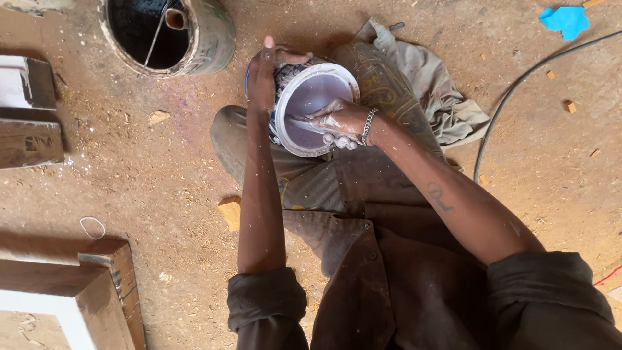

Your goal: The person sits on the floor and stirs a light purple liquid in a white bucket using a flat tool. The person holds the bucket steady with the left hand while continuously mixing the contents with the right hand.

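Pale lilac paint fills the round white plastic bucket [310, 97] with blue printed sides, which sits tilted between the person's knees, just above the lap and near the middle of the scene. The left hand [264, 72] wraps over the bucket's far left rim, fingers curled down its outer wall and gripping it. The right hand [337, 121], smeared white with paint and wearing a silver chain bracelet [369, 126] at the wrist, rests at the bucket's near right rim; its fingers are clenched around a thin paint-coated stick [299, 120] that reaches across the paint toward the left.

Sawdust covers the brown dirt floor [162, 181]. A dark open drum [170, 32] with a stained rim stands at the far left, a rod leaning inside it. A crumpled grey-green cloth [427, 91] lies just right of the bucket. A black cable [518, 91] curves across the floor on the right, and a bright blue scrap [565, 21] lies at the far right corner. Wooden boards [29, 123] lie at the left edge, and a wooden frame [97, 291] sits at the near left, with a small wood block [229, 212] beside the left forearm.
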A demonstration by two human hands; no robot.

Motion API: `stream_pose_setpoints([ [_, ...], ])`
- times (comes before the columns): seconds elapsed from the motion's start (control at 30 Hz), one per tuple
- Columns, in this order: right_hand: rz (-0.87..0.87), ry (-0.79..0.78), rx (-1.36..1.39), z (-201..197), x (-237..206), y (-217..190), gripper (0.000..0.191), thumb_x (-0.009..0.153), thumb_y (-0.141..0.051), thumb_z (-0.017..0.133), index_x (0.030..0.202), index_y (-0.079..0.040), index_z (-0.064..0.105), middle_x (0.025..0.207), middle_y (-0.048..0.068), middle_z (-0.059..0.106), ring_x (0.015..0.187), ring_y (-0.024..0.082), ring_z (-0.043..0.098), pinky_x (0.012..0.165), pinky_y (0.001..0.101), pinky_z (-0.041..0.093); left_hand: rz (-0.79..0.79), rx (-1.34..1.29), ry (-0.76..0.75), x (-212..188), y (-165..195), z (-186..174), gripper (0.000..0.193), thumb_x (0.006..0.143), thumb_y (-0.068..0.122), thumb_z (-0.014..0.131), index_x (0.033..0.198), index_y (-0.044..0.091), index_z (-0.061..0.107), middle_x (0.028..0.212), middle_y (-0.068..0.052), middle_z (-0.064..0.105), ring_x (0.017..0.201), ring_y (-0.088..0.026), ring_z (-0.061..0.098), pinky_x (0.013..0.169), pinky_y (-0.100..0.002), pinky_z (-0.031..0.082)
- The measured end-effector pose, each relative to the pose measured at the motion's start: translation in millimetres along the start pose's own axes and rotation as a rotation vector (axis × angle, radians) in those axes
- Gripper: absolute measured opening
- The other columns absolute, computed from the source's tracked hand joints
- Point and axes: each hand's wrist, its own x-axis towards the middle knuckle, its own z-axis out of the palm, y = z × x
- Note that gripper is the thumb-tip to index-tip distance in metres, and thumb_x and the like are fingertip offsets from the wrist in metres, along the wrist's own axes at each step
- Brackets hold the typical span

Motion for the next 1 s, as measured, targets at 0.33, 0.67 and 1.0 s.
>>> stream_pose_setpoints([
  [0.33,-0.338,0.591,-0.613,-22.7,29.8,15.1,0.038,0.099,-0.025,0.062,0.131,-0.005,0.065,0.106,0.017,0.068,0.084,0.021,0.065,0.071,0.0367,0.05,-0.006,-0.024,0.006,-3.4,17.3,10.4,0.084,0.106,0.062,0.031,0.099,-0.006,0.08,0.105,-0.019,0.079,0.098,-0.028,0.074,0.099,-0.036,0.054],
  [0.67,-0.108,0.465,-1.011,7.0,6.5,17.6,0.044,0.092,-0.022,0.06,0.123,0.008,0.06,0.115,0.028,0.067,0.109,0.037,0.066,0.101,0.0458,0.052,-0.005,0.057,0.032,-4.4,14.9,11.6,0.082,0.106,0.062,0.031,0.1,-0.003,0.081,0.104,-0.015,0.078,0.099,-0.027,0.07,0.1,-0.035,0.049],
  [1.0,-0.123,0.166,-1.322,14.7,41.5,42.7,0.051,0.096,-0.032,0.055,0.132,0.004,0.056,0.138,0.019,0.058,0.127,0.032,0.056,0.111,0.0435,0.043,-0.006,0.049,0.042,-5.7,13.7,11.2,0.085,0.106,0.063,0.031,0.101,-0.005,0.081,0.105,-0.018,0.078,0.098,-0.027,0.07,0.1,-0.037,0.049],
])
